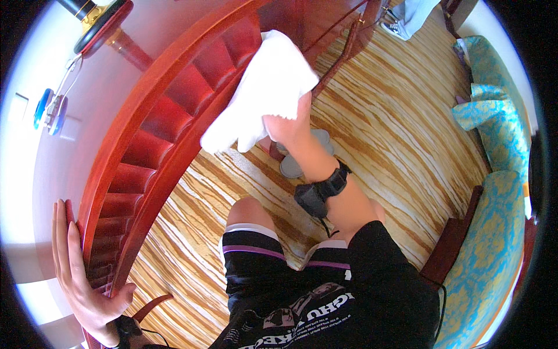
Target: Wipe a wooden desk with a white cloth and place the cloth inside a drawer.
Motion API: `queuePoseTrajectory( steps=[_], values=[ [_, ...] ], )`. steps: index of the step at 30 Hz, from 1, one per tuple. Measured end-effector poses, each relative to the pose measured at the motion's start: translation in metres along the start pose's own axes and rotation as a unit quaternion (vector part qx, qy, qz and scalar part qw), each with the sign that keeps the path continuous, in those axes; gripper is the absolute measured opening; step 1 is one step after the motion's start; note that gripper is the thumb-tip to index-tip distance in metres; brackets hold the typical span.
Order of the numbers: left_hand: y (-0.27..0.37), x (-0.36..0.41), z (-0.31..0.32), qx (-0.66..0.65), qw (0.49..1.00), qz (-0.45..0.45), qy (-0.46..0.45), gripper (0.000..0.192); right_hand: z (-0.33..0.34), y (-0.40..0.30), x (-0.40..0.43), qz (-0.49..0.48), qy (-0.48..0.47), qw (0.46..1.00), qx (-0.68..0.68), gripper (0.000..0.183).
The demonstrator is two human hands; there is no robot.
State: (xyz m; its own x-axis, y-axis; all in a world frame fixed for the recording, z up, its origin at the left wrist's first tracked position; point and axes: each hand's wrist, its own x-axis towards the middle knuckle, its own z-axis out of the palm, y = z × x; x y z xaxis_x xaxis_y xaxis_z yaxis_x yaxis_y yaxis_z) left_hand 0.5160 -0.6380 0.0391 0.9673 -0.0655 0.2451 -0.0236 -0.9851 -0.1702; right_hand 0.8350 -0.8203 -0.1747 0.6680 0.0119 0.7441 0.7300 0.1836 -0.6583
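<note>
A white cloth [270, 74] hangs in my right hand [287, 124], which is bunched beneath it with the fingers mostly hidden. The cloth lies over part of the carved apron [174, 96] of a red-brown wooden table; whether it touches the wood I cannot tell. At the table's left part, my left hand [76, 266] rests flat against the edge, fingers straight and thumb spread, holding nothing. The glossy tabletop [130, 26] reflects the things standing on it.
A black and gold round base [96, 22] and a blue-rimmed object [48, 109] stand on the tabletop. Grey slippers [292, 165] lie on the striped carpet [392, 100]. Blue-and-gold upholstered seating [484, 209] lines the right. Another person's shoe [394, 30] shows at the top.
</note>
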Motion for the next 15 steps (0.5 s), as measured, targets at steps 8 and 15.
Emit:
queuePoseTrajectory(
  steps=[8, 15],
  values=[
    [0.011, -0.013, -0.009, 0.026, 0.999, -0.014, -0.020, 0.099, -0.037, 0.024, 0.011, 0.348, -0.061, 0.914, 0.197, 0.036],
    [0.055, -0.060, -0.031, 0.075, 0.996, -0.029, 0.025, 0.104, -0.070, 0.040, -0.078, 0.534, 0.030, 0.781, 0.322, 0.044]
  ],
)
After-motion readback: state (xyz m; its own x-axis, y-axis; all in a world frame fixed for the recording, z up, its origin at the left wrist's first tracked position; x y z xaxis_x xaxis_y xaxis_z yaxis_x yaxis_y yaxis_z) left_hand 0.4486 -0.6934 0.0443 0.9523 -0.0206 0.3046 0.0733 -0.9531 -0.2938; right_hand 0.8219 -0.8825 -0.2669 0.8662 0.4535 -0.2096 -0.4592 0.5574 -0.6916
